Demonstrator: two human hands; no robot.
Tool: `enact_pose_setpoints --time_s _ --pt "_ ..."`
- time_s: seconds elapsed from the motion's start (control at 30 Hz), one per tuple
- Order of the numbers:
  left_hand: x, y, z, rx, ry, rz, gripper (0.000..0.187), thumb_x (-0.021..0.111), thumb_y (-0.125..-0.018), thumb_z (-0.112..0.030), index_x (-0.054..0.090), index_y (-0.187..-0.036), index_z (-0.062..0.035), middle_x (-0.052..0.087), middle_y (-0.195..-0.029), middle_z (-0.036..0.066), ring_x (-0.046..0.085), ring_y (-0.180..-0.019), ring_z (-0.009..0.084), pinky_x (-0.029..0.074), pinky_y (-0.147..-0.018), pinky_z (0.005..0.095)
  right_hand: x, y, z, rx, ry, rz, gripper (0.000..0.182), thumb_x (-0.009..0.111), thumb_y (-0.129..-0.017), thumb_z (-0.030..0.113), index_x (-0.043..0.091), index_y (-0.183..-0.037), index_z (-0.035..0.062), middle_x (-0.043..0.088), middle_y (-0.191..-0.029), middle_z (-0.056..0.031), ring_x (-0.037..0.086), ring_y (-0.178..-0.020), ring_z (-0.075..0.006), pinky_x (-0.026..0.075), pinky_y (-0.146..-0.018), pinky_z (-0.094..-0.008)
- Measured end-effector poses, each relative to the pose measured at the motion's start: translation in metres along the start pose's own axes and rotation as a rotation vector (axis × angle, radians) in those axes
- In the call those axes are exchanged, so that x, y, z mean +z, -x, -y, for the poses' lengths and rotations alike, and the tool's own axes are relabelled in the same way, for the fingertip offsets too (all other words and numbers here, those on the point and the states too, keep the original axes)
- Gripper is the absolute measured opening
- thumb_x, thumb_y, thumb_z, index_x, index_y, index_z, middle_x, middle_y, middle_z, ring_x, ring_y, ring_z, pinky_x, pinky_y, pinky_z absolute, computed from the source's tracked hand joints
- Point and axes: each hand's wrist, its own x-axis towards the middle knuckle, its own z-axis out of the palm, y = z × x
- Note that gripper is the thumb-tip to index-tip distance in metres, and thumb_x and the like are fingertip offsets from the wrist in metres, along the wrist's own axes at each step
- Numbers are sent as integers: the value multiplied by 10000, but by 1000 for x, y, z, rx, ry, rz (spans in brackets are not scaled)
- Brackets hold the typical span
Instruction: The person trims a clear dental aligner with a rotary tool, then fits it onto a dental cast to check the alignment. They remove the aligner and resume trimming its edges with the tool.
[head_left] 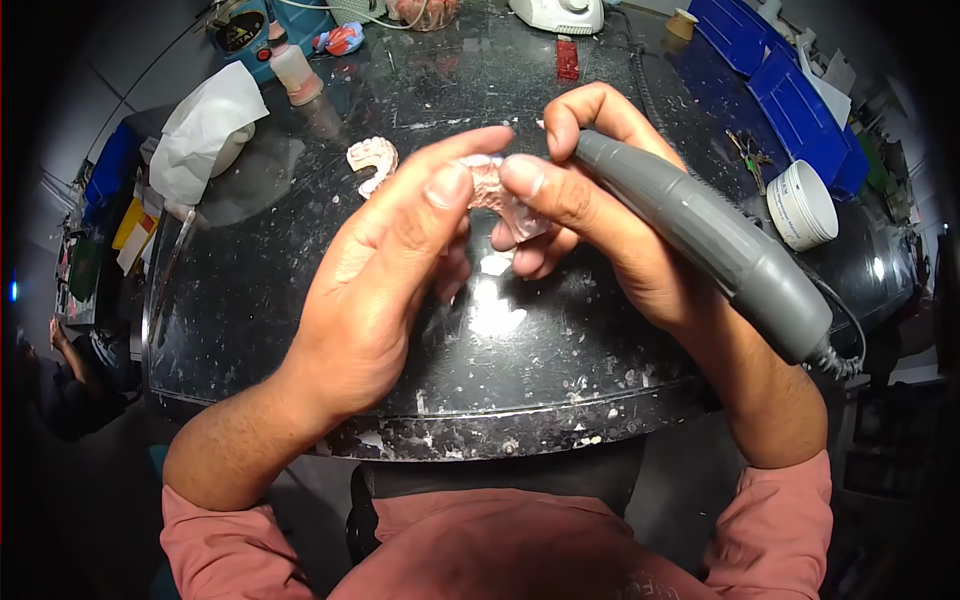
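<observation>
A pinkish, horseshoe-shaped dental piece (490, 187) is held up above the black bench, with a shiny, see-through-looking part at its lower right. My left hand (360, 285) grips its left side, thumb on the near face and fingers behind. On the right side, the thumb of my right hand (625, 230) presses against it, and some fingers curl beneath. That same hand also carries a grey rotary handpiece (700, 225), lying across the hand with its tip by the bent index finger. Beyond my left fingers, a pale dental cast (375, 163) lies on the bench.
The black bench (240, 330) curves around in front of me. At its left stands a white-covered object (215, 130); behind are a bottle (295, 72) and a white machine (557, 14). On the right are a white tub (802, 205), keys (748, 152) and blue bins (805, 115).
</observation>
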Motion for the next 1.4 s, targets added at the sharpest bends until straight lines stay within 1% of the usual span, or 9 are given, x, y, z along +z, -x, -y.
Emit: enact_pose_setpoints --time_s 0.1,0.13,0.3,0.7,0.8,1.03,1.13,1.27,1.4 --pt "-25 -3 0 -197 95 196 602 269 -1000 -547 572 -1002 -27 483 -687 -15 401 -596 72 302 -547 223 -4 0 3 -2 36 22 274 669 -907 215 437 -988 95 605 -835 -58 653 -700 -132 549 -561 -230" --pt "-14 -4 -2 -232 61 139 639 230 -986 -593 523 -771 -67 326 -534 -56 278 -466 74 235 -456 230 -5 0 2 -6 49 20 267 662 -911 205 435 -995 92 598 -840 -53 658 -719 -130 559 -566 -231" --pt "-21 -7 -1 -253 187 188 597 265 -1000 -541 436 -638 -97 255 -476 -75 219 -412 64 193 -408 228 -3 -1 -3 25 -44 40 264 658 -913 197 432 -997 89 598 -846 -56 659 -717 -133 561 -563 -234" --pt "-23 -4 3 -217 254 249 547 334 -1005 -519 531 -780 -61 303 -528 -60 240 -467 59 213 -455 224 -5 -2 -6 -31 -47 20 235 635 -932 196 430 -1003 106 602 -816 -49 643 -671 -116 514 -520 -201" --pt "-24 -3 7 -66 349 223 536 312 -1019 -480 551 -1159 -21 587 -1057 64 551 -903 111 427 -699 250 -4 -3 -2 -56 -98 -36 212 612 -947 211 438 -1009 108 608 -814 -50 633 -646 -105 505 -503 -195" --pt "-32 -12 22 -13 350 267 723 230 -976 -635 490 -1325 -58 589 -1238 103 548 -1102 204 443 -842 317 -3 1 6 -54 -15 -63 237 628 -939 244 456 -1007 96 601 -735 -28 595 -604 -75 444 -470 -177" --pt "-24 -10 14 -112 456 283 774 206 -960 -662 490 -1316 -35 605 -1215 148 590 -1091 273 482 -868 355 -6 0 4 -406 252 -170 341 727 -845 67 432 -1015 88 594 -735 -32 537 -627 -56 442 -579 -190" --pt "-26 -6 16 -308 486 448 836 156 -932 -705 452 -1344 -41 613 -1193 189 658 -954 335 537 -822 394 -5 -13 -1 -900 471 64 479 764 -743 -45 387 -1017 65 595 -776 -71 694 -931 -259 543 -760 -329" --pt "-27 -6 19 -316 501 526 827 161 -935 -700 419 -1370 -45 607 -1199 182 640 -997 344 541 -835 437 -5 -5 -4 -805 363 54 492 774 -703 -93 410 -1006 41 464 -880 -63 701 -887 -279 569 -764 -324"
